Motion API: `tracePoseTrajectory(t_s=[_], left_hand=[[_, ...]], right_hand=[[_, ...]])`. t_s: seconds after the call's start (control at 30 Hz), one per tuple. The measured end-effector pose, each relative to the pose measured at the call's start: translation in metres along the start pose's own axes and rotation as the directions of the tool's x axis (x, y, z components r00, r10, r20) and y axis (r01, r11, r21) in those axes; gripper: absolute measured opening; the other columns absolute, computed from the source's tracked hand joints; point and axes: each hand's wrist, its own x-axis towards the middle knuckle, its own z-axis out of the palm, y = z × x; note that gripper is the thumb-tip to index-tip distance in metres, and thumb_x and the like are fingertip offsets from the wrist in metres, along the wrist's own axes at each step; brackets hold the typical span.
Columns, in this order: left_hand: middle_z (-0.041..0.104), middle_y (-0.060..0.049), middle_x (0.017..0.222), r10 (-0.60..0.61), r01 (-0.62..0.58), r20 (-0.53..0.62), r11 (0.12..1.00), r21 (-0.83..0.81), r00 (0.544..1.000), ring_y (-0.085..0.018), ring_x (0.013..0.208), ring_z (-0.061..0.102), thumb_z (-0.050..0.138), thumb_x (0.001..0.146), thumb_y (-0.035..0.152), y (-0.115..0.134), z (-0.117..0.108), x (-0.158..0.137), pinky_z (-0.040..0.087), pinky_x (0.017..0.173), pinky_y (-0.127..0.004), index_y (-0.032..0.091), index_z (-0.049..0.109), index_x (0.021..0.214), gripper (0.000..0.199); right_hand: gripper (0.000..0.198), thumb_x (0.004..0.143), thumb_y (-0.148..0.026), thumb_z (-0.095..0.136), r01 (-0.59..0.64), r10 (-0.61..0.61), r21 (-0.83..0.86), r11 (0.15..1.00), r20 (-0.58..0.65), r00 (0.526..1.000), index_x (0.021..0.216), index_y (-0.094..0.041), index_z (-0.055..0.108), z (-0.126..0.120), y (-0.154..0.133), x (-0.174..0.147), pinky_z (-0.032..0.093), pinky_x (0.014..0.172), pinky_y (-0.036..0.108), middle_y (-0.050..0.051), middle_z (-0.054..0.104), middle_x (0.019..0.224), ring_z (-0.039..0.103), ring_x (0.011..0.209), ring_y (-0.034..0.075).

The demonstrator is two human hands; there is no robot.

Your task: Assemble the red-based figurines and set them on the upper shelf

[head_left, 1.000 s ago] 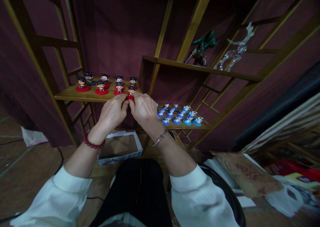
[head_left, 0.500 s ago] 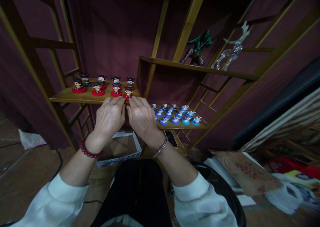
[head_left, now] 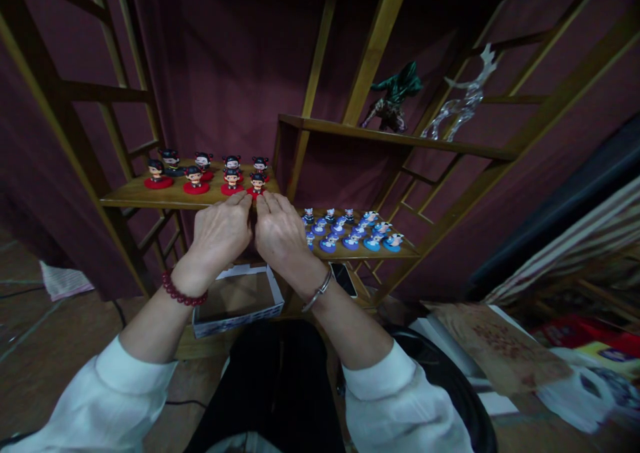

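My left hand and my right hand meet at the front edge of the left wooden shelf. The fingertips of both are closed at the red base of a small black-haired figurine, which stands upright at the right end of the front row. My thumbs are mostly hidden. Beside it in the same row sit similar figurines on red bases: one next to it, another further left and one at the far left. Behind them runs a back row of several more.
On the lower right shelf stand several blue and purple figurines. Above are a green-cloaked figure and a clear deer. An open box and a phone lie below my hands. At right are a black chair and bags.
My hands stay at the same figurine, with only a slight shift of the fingers. The figurines keep their places, and the view has moved a little.
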Motion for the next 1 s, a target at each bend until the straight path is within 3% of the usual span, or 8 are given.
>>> tracePoseTrajectory(t_s=[0.33, 0.6, 0.83, 1.0], left_hand=[[0.054, -0.012, 0.13, 0.0, 0.002, 0.055, 0.999, -0.041, 0.998, -0.034, 0.103, 0.06, 0.036, 0.086, 0.021, 0.0, 0.001, 0.008, 0.049, 0.08, -0.047, 0.015, 0.052, 0.125, 0.043], [0.054, -0.011, 0.13, -0.009, 0.019, 0.108, 0.996, -0.088, 0.994, -0.03, 0.106, 0.059, 0.035, 0.087, 0.025, -0.002, 0.003, 0.017, 0.048, 0.085, -0.039, 0.017, 0.052, 0.125, 0.042], [0.068, -0.014, 0.105, -0.019, 0.028, 0.117, 0.997, -0.077, 0.993, -0.031, 0.091, 0.065, 0.036, 0.087, 0.03, -0.001, 0.001, 0.018, 0.049, 0.075, -0.039, 0.018, 0.058, 0.114, 0.037], [0.069, -0.015, 0.1, -0.031, 0.037, 0.11, 0.998, -0.05, 0.993, -0.031, 0.088, 0.066, 0.034, 0.088, 0.03, 0.001, 0.001, 0.016, 0.049, 0.072, -0.038, 0.018, 0.055, 0.118, 0.039]], right_hand=[[0.042, 0.088, -0.008, 0.033, -0.034, 0.035, -0.013, 0.999, 0.12, 0.992, 0.127, 0.002, 0.045, -0.006, -0.004, 0.009, 0.041, 0.093, 0.039, 0.023, 0.05, 0.128, 0.04, 0.121, 0.027], [0.042, 0.088, -0.009, 0.034, -0.065, 0.064, -0.002, 0.998, 0.198, 0.978, 0.128, 0.001, 0.044, -0.011, -0.006, 0.014, 0.039, 0.094, 0.041, 0.022, 0.047, 0.13, 0.038, 0.121, 0.027], [0.038, 0.088, -0.01, 0.036, -0.065, 0.064, 0.0, 0.998, 0.166, 0.984, 0.123, -0.001, 0.048, -0.009, -0.005, 0.015, 0.04, 0.092, 0.039, 0.022, 0.053, 0.121, 0.042, 0.115, 0.026], [0.038, 0.088, -0.01, 0.036, -0.061, 0.062, -0.012, 0.998, 0.149, 0.987, 0.123, 0.0, 0.049, -0.009, -0.004, 0.013, 0.041, 0.091, 0.039, 0.022, 0.052, 0.122, 0.042, 0.115, 0.027]])
